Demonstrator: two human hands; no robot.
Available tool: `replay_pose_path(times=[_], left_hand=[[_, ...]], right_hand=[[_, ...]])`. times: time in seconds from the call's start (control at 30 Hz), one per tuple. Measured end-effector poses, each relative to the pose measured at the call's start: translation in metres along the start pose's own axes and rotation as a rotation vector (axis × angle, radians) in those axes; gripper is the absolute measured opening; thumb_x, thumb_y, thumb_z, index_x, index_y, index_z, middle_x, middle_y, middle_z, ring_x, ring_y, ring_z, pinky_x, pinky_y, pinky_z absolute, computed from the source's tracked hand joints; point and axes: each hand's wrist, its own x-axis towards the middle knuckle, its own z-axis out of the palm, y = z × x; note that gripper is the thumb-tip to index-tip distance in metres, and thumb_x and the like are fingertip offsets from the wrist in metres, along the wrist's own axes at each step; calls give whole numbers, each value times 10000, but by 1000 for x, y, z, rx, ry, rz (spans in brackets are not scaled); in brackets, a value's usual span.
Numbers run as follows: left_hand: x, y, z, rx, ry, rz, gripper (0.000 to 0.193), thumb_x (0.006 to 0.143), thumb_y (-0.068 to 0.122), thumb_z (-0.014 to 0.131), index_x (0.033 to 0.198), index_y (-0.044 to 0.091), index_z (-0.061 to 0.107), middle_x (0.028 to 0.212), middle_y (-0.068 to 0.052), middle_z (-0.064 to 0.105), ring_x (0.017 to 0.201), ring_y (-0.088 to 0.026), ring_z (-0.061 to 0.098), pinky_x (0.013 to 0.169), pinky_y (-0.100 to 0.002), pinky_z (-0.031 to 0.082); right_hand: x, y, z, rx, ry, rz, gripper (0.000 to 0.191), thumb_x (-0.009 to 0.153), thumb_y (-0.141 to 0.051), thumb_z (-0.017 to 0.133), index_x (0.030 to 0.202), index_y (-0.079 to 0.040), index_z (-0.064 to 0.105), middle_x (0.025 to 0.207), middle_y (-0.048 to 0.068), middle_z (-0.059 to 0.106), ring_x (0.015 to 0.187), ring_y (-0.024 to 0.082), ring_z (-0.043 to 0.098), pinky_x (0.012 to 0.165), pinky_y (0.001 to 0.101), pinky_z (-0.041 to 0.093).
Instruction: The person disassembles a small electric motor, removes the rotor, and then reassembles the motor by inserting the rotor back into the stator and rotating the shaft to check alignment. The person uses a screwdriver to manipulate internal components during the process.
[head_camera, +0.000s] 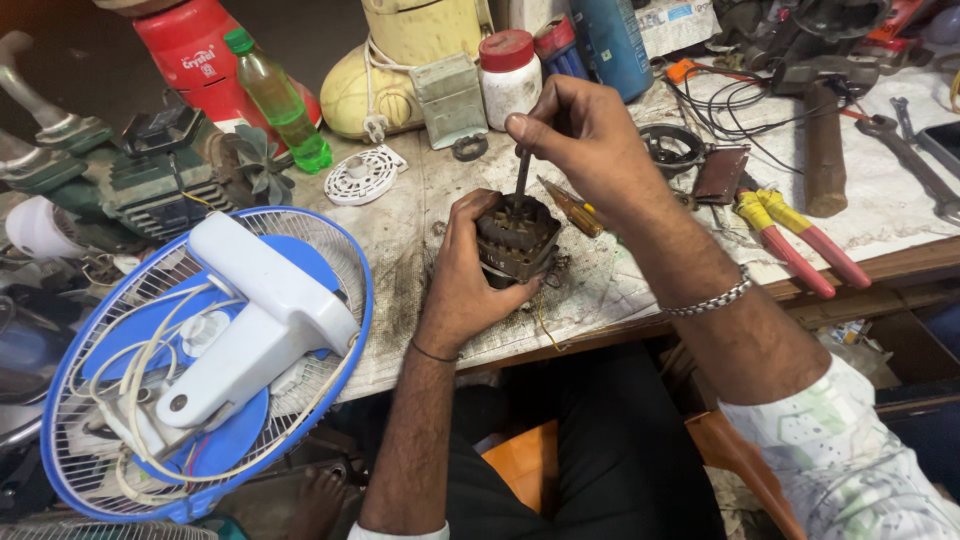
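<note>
Head view: left hand (465, 275) grips motor core (517, 240); right hand (585, 140) fingers pinch upright tool (522, 172), tip down.

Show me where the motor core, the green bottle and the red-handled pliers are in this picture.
motor core (517, 240), head view, on its dark side wall beside the left hand's fingers.
green bottle (281, 103), head view, on the middle of its body.
red-handled pliers (800, 240), head view, between its two handles.
</note>
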Motion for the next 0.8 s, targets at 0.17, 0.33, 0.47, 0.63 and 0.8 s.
replay_pose_path(times=[0.17, 0.33, 0.47, 0.63, 0.8], left_hand=[[0, 0, 1, 31, 12, 13, 953, 671, 212, 942, 1424, -7, 400, 1451, -233, 492, 1398, -390, 521, 1190, -452, 438], [0, 1, 2, 30, 25, 32, 943, 684, 227, 944, 1420, -6, 402, 1440, -231, 494, 1395, -386, 522, 1188, -452, 442], [0, 1, 2, 22, 13, 15, 937, 681, 216, 942, 1417, -5, 405, 1428, -225, 497, 1383, -381, 528, 1185, -448, 445], [-1, 1, 1, -7, 21, 24, 932, 686, 191, 929, 1428, -3, 399, 1426, -216, 497, 1376, -370, 537, 1184, -440, 451], [-1, -1, 0, 1, 29, 12, 930, 673, 172, 923, 1427, 5, 405, 1416, -205, 507, 1363, -364, 549, 1176, -437, 455]], right_hand=[[-10, -8, -13, 171, -178, 85, 233, 1005, -172, 649, 1186, -38, 705, 1028, 67, 760, 999, 140, 734, 906, 315, 621], [-11, 0, -14, 209, -171, 5, 196, 1027, -135, 673, 1149, 17, 696, 1041, 103, 753, 1012, 169, 740, 963, 333, 623], [-10, 1, -15, 248, -172, 22, 179, 1035, -116, 659, 1145, 18, 703, 1037, 100, 753, 1002, 164, 738, 955, 327, 618], [-8, -3, -10, 116, -103, 39, 175, 1005, -105, 671, 1125, 18, 706, 1009, 106, 767, 980, 168, 761, 934, 324, 642], [-6, -7, -5, 115, -110, 30, 187, 1013, -113, 657, 1138, 18, 705, 1019, 96, 769, 991, 163, 759, 936, 324, 640]])
